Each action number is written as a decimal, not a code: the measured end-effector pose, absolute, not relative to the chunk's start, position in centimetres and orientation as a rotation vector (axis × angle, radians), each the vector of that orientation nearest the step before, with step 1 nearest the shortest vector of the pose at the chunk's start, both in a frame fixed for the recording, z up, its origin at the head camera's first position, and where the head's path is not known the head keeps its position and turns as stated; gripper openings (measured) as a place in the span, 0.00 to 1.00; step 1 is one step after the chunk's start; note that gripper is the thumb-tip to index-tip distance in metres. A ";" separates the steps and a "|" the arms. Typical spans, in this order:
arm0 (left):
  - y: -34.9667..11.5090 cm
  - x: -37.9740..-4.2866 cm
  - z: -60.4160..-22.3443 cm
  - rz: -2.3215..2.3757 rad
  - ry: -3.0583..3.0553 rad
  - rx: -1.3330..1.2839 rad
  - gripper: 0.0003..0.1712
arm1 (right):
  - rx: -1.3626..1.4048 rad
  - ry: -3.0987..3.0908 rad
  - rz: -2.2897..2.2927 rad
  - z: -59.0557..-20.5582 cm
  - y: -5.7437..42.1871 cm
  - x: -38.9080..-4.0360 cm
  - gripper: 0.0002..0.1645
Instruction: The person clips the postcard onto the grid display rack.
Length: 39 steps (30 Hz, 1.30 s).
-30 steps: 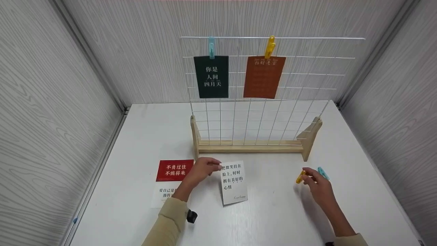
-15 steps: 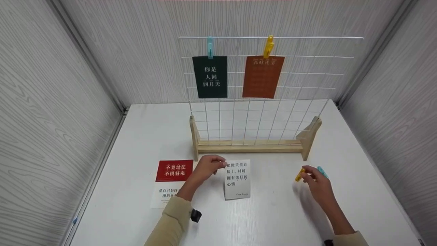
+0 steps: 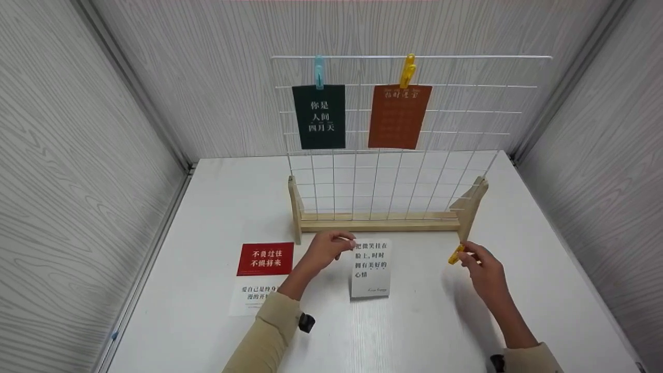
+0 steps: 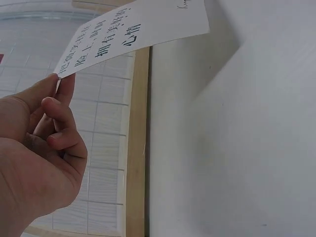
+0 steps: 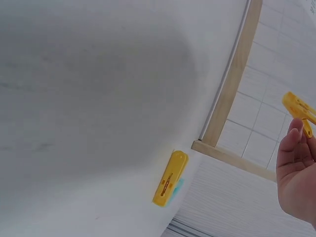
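My left hand (image 3: 327,249) pinches a white card (image 3: 371,272) printed with dark Chinese characters by its upper left corner. In the left wrist view, the card (image 4: 168,29) is raised off the table, with thumb and forefinger of the hand (image 4: 42,153) at its corner. A yellow clothespin (image 3: 456,254) is pinched by the fingertips of my right hand (image 3: 486,272), close to the rack's right foot. The right wrist view shows that clothespin (image 5: 295,104) above the hand (image 5: 298,180). Both hands are just in front of the wire grid rack (image 3: 380,226).
A dark green card (image 3: 320,137) and an orange-brown card (image 3: 399,122) hang from the grid by clothespins. At left lie a red card (image 3: 265,259) and a white card (image 3: 243,305). On the table sit another yellow clothespin (image 5: 170,177) and a light blue one (image 5: 177,191).
My left hand has carried the white card to the right and slightly toward the rack. My right hand, with the yellow clothespin, has moved slightly toward the rack.
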<state>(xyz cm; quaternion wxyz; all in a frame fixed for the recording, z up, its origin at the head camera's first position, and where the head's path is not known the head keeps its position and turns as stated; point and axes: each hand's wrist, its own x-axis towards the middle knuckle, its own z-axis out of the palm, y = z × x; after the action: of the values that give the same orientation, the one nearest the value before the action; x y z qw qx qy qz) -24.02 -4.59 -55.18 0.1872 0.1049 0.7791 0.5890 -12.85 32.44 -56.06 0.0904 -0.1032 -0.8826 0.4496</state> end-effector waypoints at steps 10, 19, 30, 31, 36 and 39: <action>-2.7 -24.7 -53.8 1.734 2.177 0.410 0.09 | -0.291 -2.614 1.300 -53.9 32.3 -13.5 0.27; -0.3 -25.4 -51.6 1.761 2.176 0.476 0.11 | -0.206 -2.538 1.293 -51.3 32.0 -14.2 0.28; 2.1 -26.4 -48.7 1.719 2.252 0.509 0.09 | -0.099 -2.512 1.192 -48.7 31.6 -15.0 0.29; 2.3 -26.5 -48.4 1.718 2.260 0.502 0.09 | -0.092 -2.508 1.180 -48.6 31.6 -15.1 0.28; 3.3 -27.0 -47.1 1.721 2.292 0.498 0.07 | -0.080 -2.497 1.156 -47.5 31.4 -15.5 0.26; 3.9 -27.3 -46.4 1.742 2.299 0.511 0.06 | -0.064 -2.492 1.124 -46.8 31.5 -15.7 0.25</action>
<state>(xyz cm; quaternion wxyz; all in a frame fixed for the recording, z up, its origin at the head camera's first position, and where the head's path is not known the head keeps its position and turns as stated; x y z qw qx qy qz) -27.26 3.93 -46.39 0.1058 0.1735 0.7805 0.5912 -15.71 31.47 -46.77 0.2021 -0.0228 -0.8925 0.4025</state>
